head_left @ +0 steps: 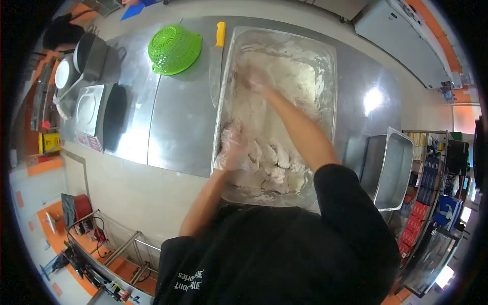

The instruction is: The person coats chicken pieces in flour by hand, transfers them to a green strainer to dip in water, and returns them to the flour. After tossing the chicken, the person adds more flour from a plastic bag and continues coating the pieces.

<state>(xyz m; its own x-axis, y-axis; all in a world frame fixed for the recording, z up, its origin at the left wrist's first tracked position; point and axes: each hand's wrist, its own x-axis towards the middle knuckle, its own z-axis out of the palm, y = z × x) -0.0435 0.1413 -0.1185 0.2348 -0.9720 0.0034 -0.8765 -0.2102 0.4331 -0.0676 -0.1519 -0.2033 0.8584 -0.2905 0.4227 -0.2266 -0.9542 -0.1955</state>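
A large metal tray (pixel 333 81) holds pale flour (pixel 290 76), with several flour-coated pieces (pixel 277 157) heaped in its near part. My left hand (pixel 234 147), in a clear plastic glove, is low against the tray's left side, beside the coated pieces; its fingers are blurred and partly hidden. Farther up in the tray, my right hand (pixel 254 79) is over the flour near the far left part, smeared by motion. Whether either hand holds anything does not show.
Left of the tray lies a knife with a yellow handle (pixel 220 34), beside an upturned green colander (pixel 175 50). A scale (pixel 90 112) and stacked pans (pixel 91 56) stand at the far left. An empty deep metal container (pixel 395 170) is at the right.
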